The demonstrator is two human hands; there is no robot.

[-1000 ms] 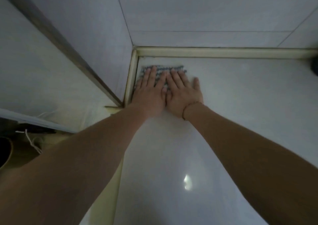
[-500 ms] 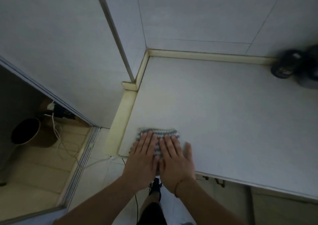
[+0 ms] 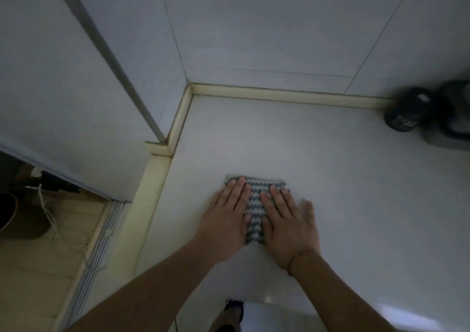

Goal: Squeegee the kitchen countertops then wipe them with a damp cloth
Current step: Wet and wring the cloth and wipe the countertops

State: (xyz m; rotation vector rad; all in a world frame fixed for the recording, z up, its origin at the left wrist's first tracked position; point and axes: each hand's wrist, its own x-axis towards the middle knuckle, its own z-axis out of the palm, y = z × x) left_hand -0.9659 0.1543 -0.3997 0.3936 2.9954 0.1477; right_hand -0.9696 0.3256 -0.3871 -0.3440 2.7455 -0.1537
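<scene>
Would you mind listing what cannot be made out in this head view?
- Cloth: mostly hidden under the left hand and right hand; dampness unreadable.
- Dark jar: blurred, label illegible.
- Dark object behind it: cut off by the right edge.
- Counter: too dim to show wetness.

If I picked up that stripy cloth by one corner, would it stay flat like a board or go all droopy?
Probably droopy. The cloth looks knitted and lies flat under the left hand and right hand, so it is likely soft. It probably slides easily on the smooth, shiny countertop.
</scene>
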